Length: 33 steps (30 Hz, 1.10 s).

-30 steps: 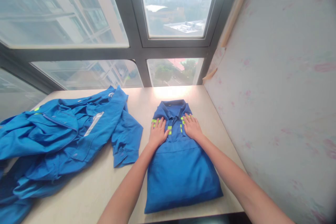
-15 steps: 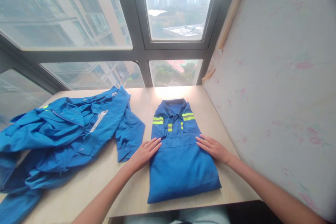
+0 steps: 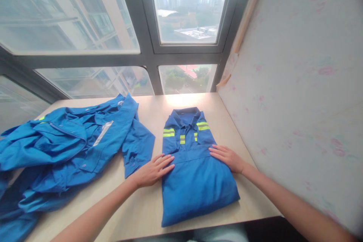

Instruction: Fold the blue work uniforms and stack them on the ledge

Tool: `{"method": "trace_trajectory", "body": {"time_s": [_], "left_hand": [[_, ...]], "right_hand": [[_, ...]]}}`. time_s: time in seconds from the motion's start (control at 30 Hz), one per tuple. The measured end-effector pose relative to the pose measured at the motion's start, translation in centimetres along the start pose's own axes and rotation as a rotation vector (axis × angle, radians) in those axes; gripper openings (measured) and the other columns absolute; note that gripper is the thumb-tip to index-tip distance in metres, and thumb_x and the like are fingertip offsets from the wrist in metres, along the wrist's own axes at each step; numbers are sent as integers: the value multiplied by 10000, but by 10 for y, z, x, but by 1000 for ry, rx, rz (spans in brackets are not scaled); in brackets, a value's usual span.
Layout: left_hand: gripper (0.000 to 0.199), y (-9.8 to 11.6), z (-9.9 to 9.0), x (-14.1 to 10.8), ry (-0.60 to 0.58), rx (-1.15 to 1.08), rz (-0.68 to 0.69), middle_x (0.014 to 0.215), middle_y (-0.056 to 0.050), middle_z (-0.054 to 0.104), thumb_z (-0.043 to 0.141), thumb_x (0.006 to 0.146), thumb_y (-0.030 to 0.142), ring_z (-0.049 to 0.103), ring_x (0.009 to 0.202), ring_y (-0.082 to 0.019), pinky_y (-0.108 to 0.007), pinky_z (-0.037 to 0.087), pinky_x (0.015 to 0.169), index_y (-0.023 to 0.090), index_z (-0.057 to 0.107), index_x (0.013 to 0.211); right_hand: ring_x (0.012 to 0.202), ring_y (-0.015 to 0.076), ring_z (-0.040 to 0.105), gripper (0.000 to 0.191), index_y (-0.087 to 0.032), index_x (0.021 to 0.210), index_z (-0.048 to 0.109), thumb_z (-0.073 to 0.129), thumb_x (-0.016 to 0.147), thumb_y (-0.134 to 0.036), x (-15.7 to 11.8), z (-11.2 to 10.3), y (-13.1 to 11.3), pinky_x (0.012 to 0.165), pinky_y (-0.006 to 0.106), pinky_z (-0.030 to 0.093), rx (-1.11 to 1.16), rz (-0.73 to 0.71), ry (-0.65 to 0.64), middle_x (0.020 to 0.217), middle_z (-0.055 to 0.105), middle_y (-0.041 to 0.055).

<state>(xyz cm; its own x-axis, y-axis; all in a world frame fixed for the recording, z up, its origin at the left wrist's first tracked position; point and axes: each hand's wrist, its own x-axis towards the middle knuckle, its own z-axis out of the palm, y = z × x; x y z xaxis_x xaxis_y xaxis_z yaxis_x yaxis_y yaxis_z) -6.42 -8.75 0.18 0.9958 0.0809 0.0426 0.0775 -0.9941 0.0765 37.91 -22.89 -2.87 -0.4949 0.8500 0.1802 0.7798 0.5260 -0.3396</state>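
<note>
A folded blue work jacket (image 3: pixel 198 185) with yellow and grey reflective stripes lies on the light wooden table (image 3: pixel 141 211), collar toward the window. My left hand (image 3: pixel 154 170) rests on its left edge, fingers stretched out flat. On the opposite edge, my right hand (image 3: pixel 227 157) lies with its fingers extended over the cloth. Neither hand grips the fabric. To the left, a second blue work garment (image 3: pixel 70 155) is spread loose and crumpled, with one sleeve close to my left forearm.
Grey window frames (image 3: pixel 147 56) rise behind the table's far edge. A pale wall (image 3: pixel 297 83) with a faded flower pattern runs along the right side. The table's front edge lies just before my lap.
My left hand has slid slightly toward me along the folded jacket's left edge. The jacket's lower left corner sits a little nearer to me. My right hand remains on the right edge.
</note>
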Motion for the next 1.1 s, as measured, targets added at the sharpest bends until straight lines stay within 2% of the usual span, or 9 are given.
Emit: {"method": "trace_trajectory", "body": {"time_s": [0.17, 0.27, 0.37, 0.5, 0.6, 0.7, 0.77, 0.9, 1.1], "left_hand": [[824, -1, 8, 10, 11, -86, -25, 1628, -136, 268, 547, 814, 143, 273, 1497, -309, -559, 256, 1201, 237, 249, 1578], [895, -1, 14, 17, 52, -116, -95, 1619, -123, 300, 555, 734, 125, 300, 1486, -308, -552, 265, 1202, 229, 265, 1573], [899, -2, 18, 18, 68, -106, -136, 1609, -111, 329, 530, 728, 98, 321, 1479, -288, -525, 284, 1201, 231, 259, 1575], [848, -2, 19, 20, 110, -83, -134, 1611, -117, 324, 529, 776, 98, 297, 1488, -292, -525, 287, 1198, 237, 271, 1572], [835, -4, 17, 29, 175, -85, -213, 1638, -127, 254, 535, 792, 100, 235, 1509, -313, -549, 285, 1191, 246, 274, 1571], [840, -11, 13, 39, 162, -125, -273, 1654, -146, 186, 586, 821, 236, 204, 1513, -350, -565, 279, 1186, 229, 239, 1586], [867, -18, 9, 44, 104, -149, -241, 1652, -151, 187, 607, 824, 323, 205, 1511, -360, -561, 261, 1196, 217, 221, 1593], [912, -33, 6, 50, 36, -161, -129, 1635, -169, 234, 640, 804, 339, 249, 1498, -357, -544, 273, 1199, 187, 210, 1595], [639, -32, 18, 41, 92, -69, -88, 1572, -133, 393, 453, 950, 130, 403, 1434, -288, -485, 397, 1144, 259, 310, 1559]], "right_hand": [[1324, 218, 543, 369, -298, 1336, 617, 514, 983, -297, 11, 1, 6, 1152, 474, 392, 146, 148, 62, 1393, 609, 51], [1305, 235, 559, 395, -279, 1332, 625, 535, 951, -321, 12, 2, 12, 1117, 451, 445, 217, 204, 79, 1385, 614, 58], [1291, 239, 569, 430, -270, 1352, 607, 551, 934, -355, 10, 3, 16, 1109, 446, 461, 235, 246, 86, 1411, 591, 67], [1400, 256, 450, 414, -287, 1328, 619, 586, 926, -380, 7, 3, 16, 1157, 485, 406, 154, 223, 125, 1510, 487, 56], [1473, 266, 331, 431, -296, 1338, 612, 620, 916, -388, 10, 0, 18, 1187, 504, 355, 86, 186, 120, 1575, 388, 47], [1480, 268, 317, 514, -279, 1428, 534, 606, 932, -389, 18, -6, 23, 1185, 504, 344, 49, 157, 59, 1589, 360, 76], [1478, 280, 319, 577, -261, 1473, 484, 610, 929, -407, 25, -11, 27, 1180, 508, 340, 34, 137, 2, 1591, 352, 98], [1470, 280, 336, 626, -262, 1492, 461, 634, 913, -429, 36, -17, 34, 1188, 496, 321, 46, 85, -77, 1568, 395, 95], [1453, 264, 372, 570, -270, 1458, 506, 624, 921, -416, 37, -13, 28, 1179, 479, 339, 83, 83, -49, 1541, 440, 86]]}}
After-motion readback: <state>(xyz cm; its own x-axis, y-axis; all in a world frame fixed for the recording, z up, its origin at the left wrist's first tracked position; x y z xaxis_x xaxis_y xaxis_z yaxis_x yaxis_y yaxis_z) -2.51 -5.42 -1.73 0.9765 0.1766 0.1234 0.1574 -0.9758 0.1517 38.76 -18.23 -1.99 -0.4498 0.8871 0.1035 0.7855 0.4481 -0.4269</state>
